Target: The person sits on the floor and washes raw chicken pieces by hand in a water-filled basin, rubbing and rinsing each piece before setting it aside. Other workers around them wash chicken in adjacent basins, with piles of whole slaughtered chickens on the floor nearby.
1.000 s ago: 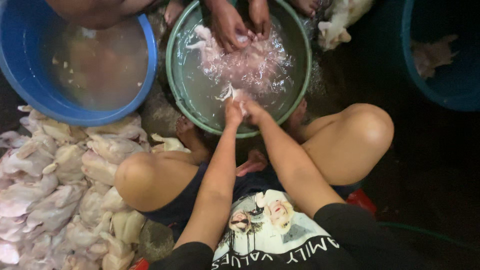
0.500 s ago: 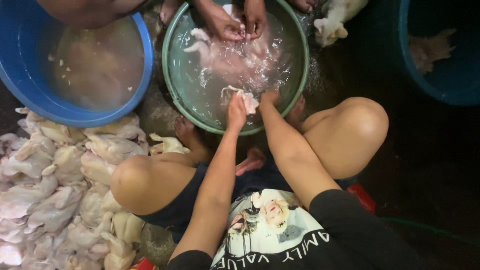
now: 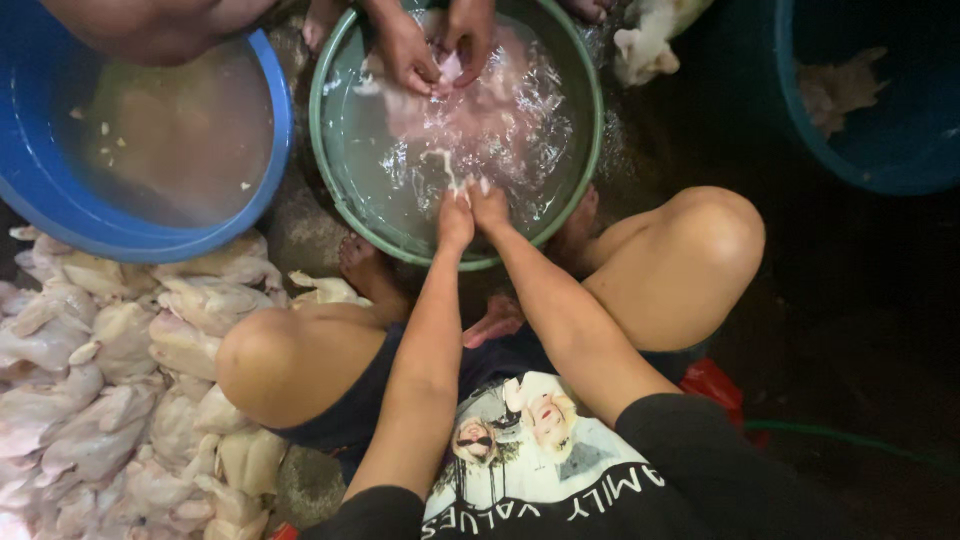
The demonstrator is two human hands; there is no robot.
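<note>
- My left hand point(image 3: 456, 215) and right hand point(image 3: 489, 205) pinch a pale chicken scrap point(image 3: 447, 170) together, fingers closed, at six o'clock in the green basin point(image 3: 330, 190).
- A co-worker's hands point(image 3: 435, 45) rinse meat at twelve.

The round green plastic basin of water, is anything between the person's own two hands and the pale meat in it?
Nothing visible. The left hand and right hand already reach over the near rim of the green basin into the water, at a pale strip of meat. Another person's hands work at the far side, apart.
</note>
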